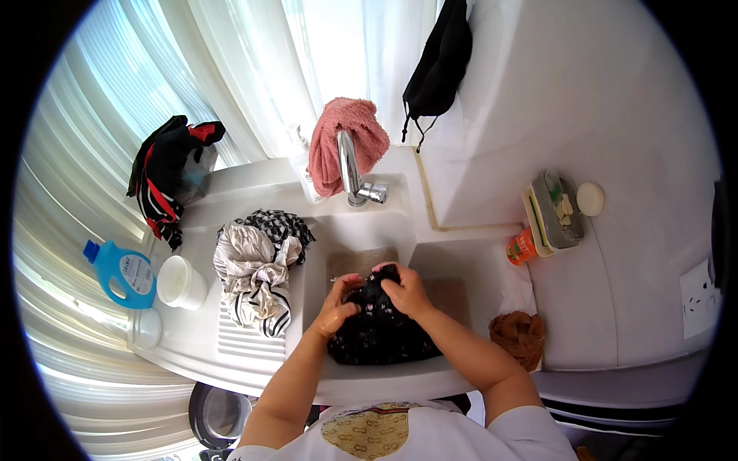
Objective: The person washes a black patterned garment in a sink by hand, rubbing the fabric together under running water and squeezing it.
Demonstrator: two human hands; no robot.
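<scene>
In the sink basin (314, 286) lies a black cloth (384, 334) with a small light floral print, dark and bunched. My left hand (338, 309) is curled around its left upper edge, thumb and fingers pinching the fabric. On the other side my right hand (406, 292) grips a gathered fold at the top, thumb over it. Both hands are close together, and the rest of the cloth spreads below them toward the sink's front edge. The chrome faucet (350, 169) rises behind the hands, with a pink towel (330, 146) draped over it.
On the ribbed drainboard (242, 338) sits a pile of cream and black-and-white clothes (254, 265). Left of it stand a white tub (181, 283) and a blue detergent bottle (127, 275). A brown cloth (517, 338) and a soap caddy (555, 215) lie to the right.
</scene>
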